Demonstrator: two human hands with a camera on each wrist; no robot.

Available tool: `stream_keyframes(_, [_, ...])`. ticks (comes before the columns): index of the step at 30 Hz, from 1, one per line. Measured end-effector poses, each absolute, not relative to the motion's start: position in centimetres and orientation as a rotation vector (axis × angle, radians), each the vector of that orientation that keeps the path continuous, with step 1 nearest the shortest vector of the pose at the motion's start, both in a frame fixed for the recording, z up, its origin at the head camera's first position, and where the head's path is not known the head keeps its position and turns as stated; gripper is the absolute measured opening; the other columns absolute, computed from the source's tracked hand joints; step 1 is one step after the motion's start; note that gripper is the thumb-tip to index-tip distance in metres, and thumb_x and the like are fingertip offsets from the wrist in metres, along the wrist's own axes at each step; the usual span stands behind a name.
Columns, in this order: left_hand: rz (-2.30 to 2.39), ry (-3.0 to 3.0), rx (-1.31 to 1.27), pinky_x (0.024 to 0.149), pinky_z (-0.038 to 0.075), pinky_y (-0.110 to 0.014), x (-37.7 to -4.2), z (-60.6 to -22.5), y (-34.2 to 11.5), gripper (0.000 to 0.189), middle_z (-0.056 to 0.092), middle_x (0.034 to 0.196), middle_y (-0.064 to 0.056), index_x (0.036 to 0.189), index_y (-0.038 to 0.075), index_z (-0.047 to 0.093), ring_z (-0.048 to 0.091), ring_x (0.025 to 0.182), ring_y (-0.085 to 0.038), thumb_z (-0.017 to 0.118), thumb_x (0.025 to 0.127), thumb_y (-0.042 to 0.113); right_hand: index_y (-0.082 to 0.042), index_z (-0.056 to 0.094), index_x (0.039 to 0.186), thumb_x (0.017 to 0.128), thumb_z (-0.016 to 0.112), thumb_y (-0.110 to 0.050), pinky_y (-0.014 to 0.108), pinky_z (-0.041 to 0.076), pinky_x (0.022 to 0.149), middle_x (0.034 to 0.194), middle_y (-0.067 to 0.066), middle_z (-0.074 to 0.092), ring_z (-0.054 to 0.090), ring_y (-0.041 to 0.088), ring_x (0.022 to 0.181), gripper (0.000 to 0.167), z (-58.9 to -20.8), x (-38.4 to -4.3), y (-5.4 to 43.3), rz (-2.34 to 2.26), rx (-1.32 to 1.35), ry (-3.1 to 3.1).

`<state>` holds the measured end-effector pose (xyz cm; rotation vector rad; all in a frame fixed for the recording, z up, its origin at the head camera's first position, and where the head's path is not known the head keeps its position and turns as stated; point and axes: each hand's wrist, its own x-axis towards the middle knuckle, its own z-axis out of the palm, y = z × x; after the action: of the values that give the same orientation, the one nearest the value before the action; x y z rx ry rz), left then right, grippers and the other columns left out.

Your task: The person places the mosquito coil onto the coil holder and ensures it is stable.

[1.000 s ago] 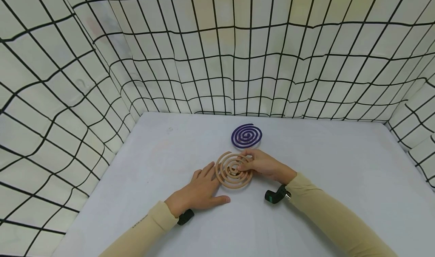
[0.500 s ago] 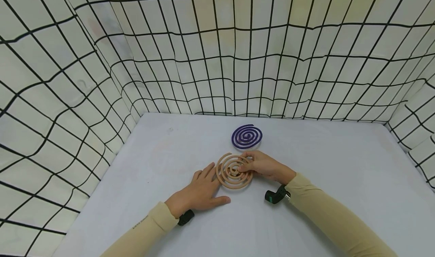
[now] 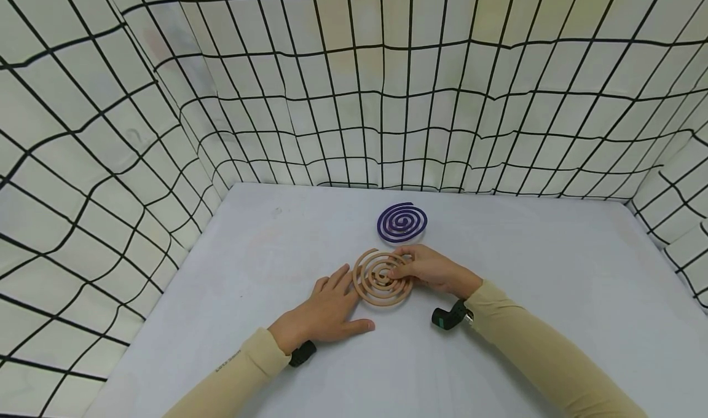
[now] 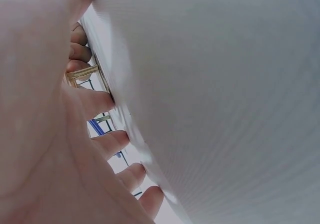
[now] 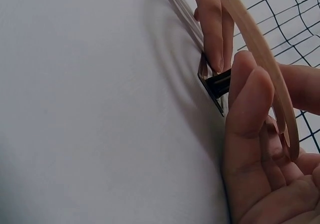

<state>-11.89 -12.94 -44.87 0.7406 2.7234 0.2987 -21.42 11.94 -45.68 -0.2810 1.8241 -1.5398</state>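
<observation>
My right hand (image 3: 434,270) pinches a tan mosquito coil (image 3: 381,304) near its centre, thumb on top and other fingers underneath. The right wrist view shows this coil (image 5: 262,51) raised and tilted over the table, with a small dark metal stand (image 5: 218,85) beneath it. My left hand (image 3: 326,310) lies palm down on the table with its fingers spread. Its index finger reaches under the coil's left edge, and in the right wrist view a fingertip is right at the stand's base. A purple mosquito coil (image 3: 404,221) lies just behind the tan one.
The white table (image 3: 525,252) is enclosed at the back and sides by black netting (image 3: 406,110) before pale walls. A dark wrist camera (image 3: 449,317) sits below the right wrist, another (image 3: 302,353) below the left.
The tan coil has shifted very slightly to the right in my right hand's grip. My left hand and the purple coil have stayed in place.
</observation>
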Motion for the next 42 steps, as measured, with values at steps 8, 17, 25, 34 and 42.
stream_keyframes(8, [0.305, 2.719, 0.741, 0.122, 0.025, -0.066, -11.8, -44.8, -12.8, 0.089, 0.018, 0.173, -0.018, 0.166, 0.016, 0.025, 0.011, 0.162, -0.043, 0.054, 0.098, 0.066, 0.004, 0.057, 0.128, 0.093, 0.073, -0.009, 0.02, 0.054, 0.059, 0.082, -0.003, 0.073, 0.066, 0.005, 0.064, 0.041, -45.6, -21.7, 12.3, -1.525, -0.295, 1.84])
stream_keyframes(17, [0.307, 2.724, 0.75, 0.122, 0.025, -0.066, -11.9, -44.9, -12.7, 0.088, 0.018, 0.174, -0.016, 0.166, 0.019, 0.024, 0.01, 0.163, -0.043, 0.053, 0.099, 0.067, 0.007, 0.053, 0.133, 0.094, 0.07, -0.006, 0.02, 0.055, 0.061, 0.084, -0.003, 0.074, 0.067, 0.005, 0.066, 0.045, -45.3, -21.9, 12.9, -1.529, -0.323, 1.806])
stream_keyframes(25, [0.291, 2.722, 0.749, 0.121, 0.025, -0.066, -11.9, -44.9, -12.8, 0.088, 0.018, 0.174, -0.015, 0.166, 0.02, 0.024, 0.01, 0.163, -0.042, 0.053, 0.098, 0.068, 0.007, 0.054, 0.133, 0.094, 0.069, -0.007, 0.019, 0.054, 0.06, 0.086, -0.004, 0.075, 0.066, 0.004, 0.067, 0.044, -45.2, -22.1, 13.0, -1.512, -0.346, 1.806])
stream_keyframes(34, [0.298, 2.718, 0.747, 0.121, 0.026, -0.066, -11.8, -44.8, -12.9, 0.087, 0.02, 0.173, -0.017, 0.165, 0.019, 0.027, 0.012, 0.162, -0.043, 0.053, 0.098, 0.067, 0.009, 0.053, 0.134, 0.094, 0.07, -0.006, 0.018, 0.055, 0.059, 0.085, -0.003, 0.076, 0.068, 0.004, 0.065, 0.045, -45.1, -22.2, 12.9, -1.49, -0.344, 1.793])
stream_keyframes(42, [0.295, 2.717, 0.729, 0.122, 0.025, -0.066, -11.8, -44.7, -13.0, 0.087, 0.019, 0.174, -0.015, 0.166, 0.021, 0.026, 0.011, 0.162, -0.043, 0.054, 0.098, 0.068, 0.009, 0.054, 0.132, 0.094, 0.07, -0.007, 0.02, 0.055, 0.06, 0.085, -0.002, 0.075, 0.067, 0.005, 0.066, 0.044, -45.6, -22.3, 12.8, -1.503, -0.325, 1.802])
